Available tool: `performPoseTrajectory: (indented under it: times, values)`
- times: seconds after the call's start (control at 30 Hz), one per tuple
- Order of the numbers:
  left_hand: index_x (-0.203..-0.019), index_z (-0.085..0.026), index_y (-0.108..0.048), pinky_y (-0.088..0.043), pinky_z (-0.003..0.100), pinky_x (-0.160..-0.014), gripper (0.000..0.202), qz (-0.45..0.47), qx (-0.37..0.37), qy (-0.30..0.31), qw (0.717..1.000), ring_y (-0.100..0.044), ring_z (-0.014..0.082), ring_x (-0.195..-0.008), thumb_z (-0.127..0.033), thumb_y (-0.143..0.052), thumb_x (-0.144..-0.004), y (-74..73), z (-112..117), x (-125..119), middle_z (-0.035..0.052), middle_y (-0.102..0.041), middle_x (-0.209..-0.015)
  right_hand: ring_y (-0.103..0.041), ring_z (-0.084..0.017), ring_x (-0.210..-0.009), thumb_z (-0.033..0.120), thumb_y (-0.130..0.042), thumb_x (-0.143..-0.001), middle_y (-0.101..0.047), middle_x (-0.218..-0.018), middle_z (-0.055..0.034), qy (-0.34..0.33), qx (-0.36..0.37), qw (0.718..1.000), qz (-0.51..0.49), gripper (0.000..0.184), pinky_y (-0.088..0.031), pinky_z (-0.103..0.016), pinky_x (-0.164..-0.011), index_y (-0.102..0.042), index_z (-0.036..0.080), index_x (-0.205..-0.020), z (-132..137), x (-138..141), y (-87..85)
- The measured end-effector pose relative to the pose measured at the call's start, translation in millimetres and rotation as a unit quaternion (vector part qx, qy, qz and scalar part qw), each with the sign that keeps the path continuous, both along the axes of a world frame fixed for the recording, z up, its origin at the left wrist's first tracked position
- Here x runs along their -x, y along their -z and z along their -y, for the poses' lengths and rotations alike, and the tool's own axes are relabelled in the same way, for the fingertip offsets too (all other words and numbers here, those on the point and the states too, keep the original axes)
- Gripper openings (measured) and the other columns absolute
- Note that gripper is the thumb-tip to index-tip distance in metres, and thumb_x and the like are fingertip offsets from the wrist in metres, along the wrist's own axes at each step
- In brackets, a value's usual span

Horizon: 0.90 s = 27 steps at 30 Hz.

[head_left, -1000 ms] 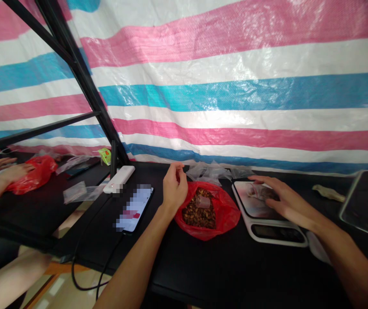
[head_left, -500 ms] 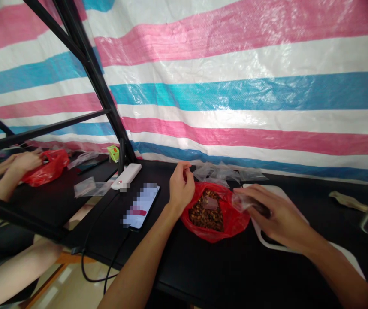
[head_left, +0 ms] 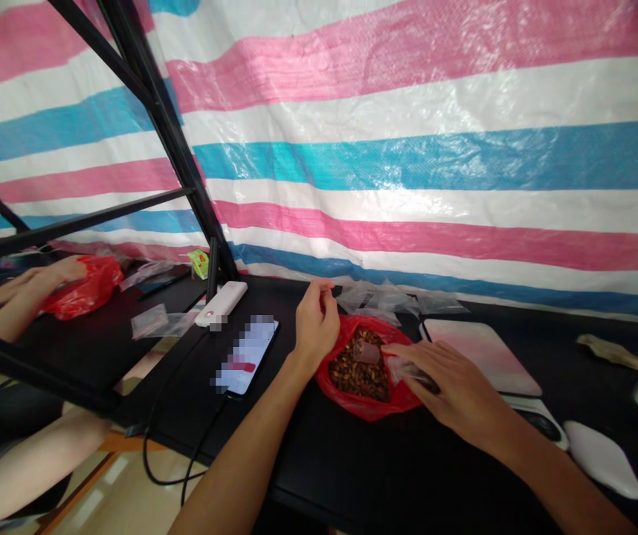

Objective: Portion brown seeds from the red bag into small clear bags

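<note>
1. The right hand (head_left: 456, 390) is curled low, with the thumb and fingers pinched closed on a small clear plastic bag (head_left: 408, 371); its bunched end sticks out toward the left, just over the right side of the red plastic bag (head_left: 366, 401).
2. The left hand (head_left: 316, 327) is raised at the left edge of that bag, its thumb and first finger drawn close together. Whether it holds anything thin, I cannot tell (the fingers hide the spot).
3. The red bag lies open on a black table (head_left: 308, 475), between the hands, with a heap of brown pieces (head_left: 352, 375) inside and a small clear cup (head_left: 366, 351) resting on top.
4. Just right of the red bag sits a white kitchen scale (head_left: 480, 357), nothing on its shiny top. Beyond it are a white cloth (head_left: 602, 459) and a beige scrap (head_left: 612, 351).
5. Behind the red bag lies a loose pile of clear bags (head_left: 378, 299).
6. To the left are a phone (head_left: 246, 355) with a blurred screen, a white power bank (head_left: 221, 303), and a black cable (head_left: 174, 461) running down over the table edge.
7. A striped tarp (head_left: 408, 156) hangs behind everything, and a black-framed mirror (head_left: 73, 297) at the left shows the hands and the red bag
</note>
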<state>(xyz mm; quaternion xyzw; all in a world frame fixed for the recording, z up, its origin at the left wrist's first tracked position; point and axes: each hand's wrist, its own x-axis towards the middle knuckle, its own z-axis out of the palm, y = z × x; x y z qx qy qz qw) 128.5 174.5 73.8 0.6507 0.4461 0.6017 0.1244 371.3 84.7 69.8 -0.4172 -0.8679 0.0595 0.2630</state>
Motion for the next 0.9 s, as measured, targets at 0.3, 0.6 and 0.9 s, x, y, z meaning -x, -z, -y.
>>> performPoseTrajectory:
  times: [0.3, 0.6, 0.9]
  values:
    - [-0.106, -0.022, -0.059, -0.05, 0.026, -0.078, 0.017, 0.007, 0.006, 0.005, 1.0, -0.066, 0.0165, -0.085, -0.015, -0.045, -0.099, 0.1, 0, 2, 0.0034, -0.068, -0.095, -0.071, -0.023, -0.098, 0.026, -0.056, -0.101, -0.077, -0.116, -0.0034, 0.009, 0.011, 1.0, -0.028, 0.045, -0.056, -0.04, -0.086, -0.054, 0.034, -0.145, 0, 4, 1.6]
    - [-0.107, -0.022, -0.059, -0.051, 0.027, -0.083, 0.018, 0.007, 0.009, 0.006, 1.0, -0.067, 0.0175, -0.091, -0.015, -0.044, -0.099, 1.0, -1, 3, 0.0043, -0.069, -0.098, -0.069, -0.027, -0.108, 0.031, -0.055, -0.101, -0.075, -0.122, -0.0054, 0.054, -0.02, 0.998, -0.034, 0.041, -0.052, -0.046, -0.097, -0.057, 0.032, -0.141, -4, -9, -2.4]
    - [-0.106, -0.022, -0.059, -0.05, 0.028, -0.084, 0.017, 0.014, 0.0, 0.012, 1.0, -0.066, 0.0173, -0.09, -0.015, -0.045, -0.099, 2.7, -3, 3, 0.0035, -0.068, -0.097, -0.071, -0.032, -0.106, 0.022, -0.052, -0.086, -0.076, -0.118, -0.0063, 0.201, 0.002, 0.98, 0.0, 0.045, -0.054, -0.049, -0.094, -0.069, 0.029, -0.127, -32, -77, 3.8]
